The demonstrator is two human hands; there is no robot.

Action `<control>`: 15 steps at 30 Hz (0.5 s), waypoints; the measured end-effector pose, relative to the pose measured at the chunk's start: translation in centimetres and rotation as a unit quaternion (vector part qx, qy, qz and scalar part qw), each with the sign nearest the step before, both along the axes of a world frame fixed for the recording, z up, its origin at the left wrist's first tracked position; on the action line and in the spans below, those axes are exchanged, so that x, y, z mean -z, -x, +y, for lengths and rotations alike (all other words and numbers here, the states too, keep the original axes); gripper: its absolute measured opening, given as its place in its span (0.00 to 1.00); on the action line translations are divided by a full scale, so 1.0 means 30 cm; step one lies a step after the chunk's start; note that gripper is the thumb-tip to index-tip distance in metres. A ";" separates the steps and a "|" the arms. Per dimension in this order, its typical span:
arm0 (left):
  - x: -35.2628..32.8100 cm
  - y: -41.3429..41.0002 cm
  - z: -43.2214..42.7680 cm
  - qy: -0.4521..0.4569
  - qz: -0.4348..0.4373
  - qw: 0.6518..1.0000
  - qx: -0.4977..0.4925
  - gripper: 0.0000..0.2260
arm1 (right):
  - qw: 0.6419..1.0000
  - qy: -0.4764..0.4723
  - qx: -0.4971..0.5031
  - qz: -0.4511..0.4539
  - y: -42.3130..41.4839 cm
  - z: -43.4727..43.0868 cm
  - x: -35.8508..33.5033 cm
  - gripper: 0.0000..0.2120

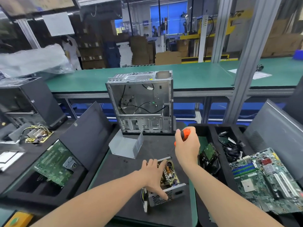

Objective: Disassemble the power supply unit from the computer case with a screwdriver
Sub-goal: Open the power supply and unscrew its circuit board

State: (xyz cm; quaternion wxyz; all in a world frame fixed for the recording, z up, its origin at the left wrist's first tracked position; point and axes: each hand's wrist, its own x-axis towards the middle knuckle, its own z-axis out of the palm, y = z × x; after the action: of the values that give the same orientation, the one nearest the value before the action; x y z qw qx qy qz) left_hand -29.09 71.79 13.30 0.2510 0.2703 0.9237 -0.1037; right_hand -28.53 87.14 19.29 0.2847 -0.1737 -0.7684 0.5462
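Nearby, at the desk's [194, 207] centre, the power supply unit [169, 181] lies uncovered, its circuit board and coils bare above a perforated grey wall. The left hand [153, 174] rests spread over it, apparently pressing rather than gripping. The right hand [186, 148] clasps the orange screwdriver [185, 134] just beyond.

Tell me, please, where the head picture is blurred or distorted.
Head view: motion blur smears the bag at top left; the case and screwdriver are fairly sharp; the wide lens tilts the post at right.
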 end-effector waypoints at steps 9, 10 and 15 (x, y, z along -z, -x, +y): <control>-0.038 0.042 -0.074 -0.002 0.067 0.990 0.126 0.52 | 1.000 -0.010 0.001 -0.020 0.055 -0.014 0.018 0.09; -0.042 0.052 -0.085 -0.001 0.070 0.987 0.142 0.50 | 1.000 -0.013 0.004 -0.022 0.059 -0.014 0.021 0.09; -0.102 0.120 -0.065 -0.034 0.049 0.992 0.110 0.40 | 0.998 -0.041 0.011 -0.039 0.073 -0.011 0.036 0.10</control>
State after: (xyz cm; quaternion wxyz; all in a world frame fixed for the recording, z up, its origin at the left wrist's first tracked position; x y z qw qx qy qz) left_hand -32.69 69.84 16.35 0.1833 0.3732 0.9026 -0.1120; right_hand -30.72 86.79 18.20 0.2674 -0.1910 -0.7985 0.5044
